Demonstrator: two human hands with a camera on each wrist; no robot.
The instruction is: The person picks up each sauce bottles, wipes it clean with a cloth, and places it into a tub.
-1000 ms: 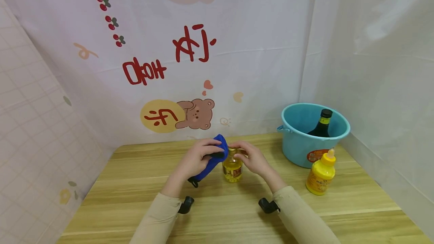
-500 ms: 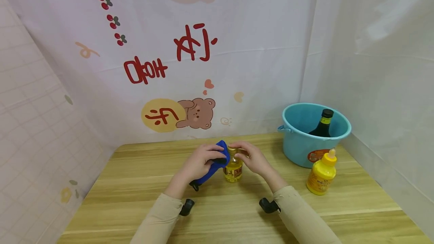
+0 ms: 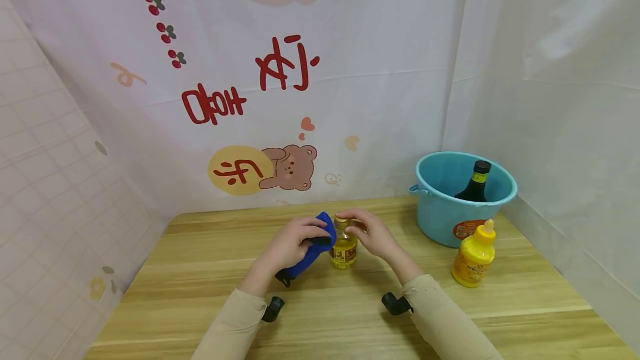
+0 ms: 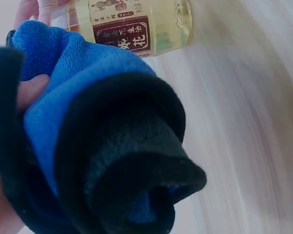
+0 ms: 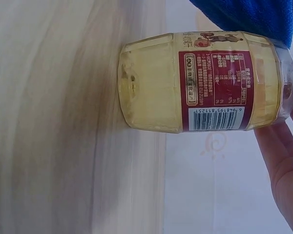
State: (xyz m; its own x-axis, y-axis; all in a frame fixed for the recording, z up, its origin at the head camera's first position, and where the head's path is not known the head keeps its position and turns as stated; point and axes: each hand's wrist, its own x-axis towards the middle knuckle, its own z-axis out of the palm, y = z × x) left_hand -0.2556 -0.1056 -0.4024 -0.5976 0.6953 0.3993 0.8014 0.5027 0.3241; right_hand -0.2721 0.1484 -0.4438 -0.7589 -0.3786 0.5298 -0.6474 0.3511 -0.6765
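My left hand (image 3: 295, 241) grips a bunched blue cloth (image 3: 305, 263) with black edging. The cloth's top comes right up to the left side of a small clear bottle of yellow oil (image 3: 344, 253). This bottle stands upright on the table, and my right hand (image 3: 374, 235) holds it by its gold cap with thumb and fingers. In the left wrist view, black-trimmed folds of the cloth (image 4: 107, 63) hide most of the left fingers. The right wrist view shows the oil bottle's red label (image 5: 217, 87) with a barcode, and blue cloth against its upper side.
A light blue bucket (image 3: 435, 218) stands at the back right, a dark bottle with a black cap (image 3: 472, 189) inside it. In front of the bucket is a yellow squeeze bottle (image 3: 472, 260) with a pointed tip. White printed curtains (image 3: 380, 126) border the wooden table (image 3: 210, 282).
My left hand has moved the blue cloth slightly down along the oil bottle, and more of the bottle's neck shows. My right hand has stayed at the cap.
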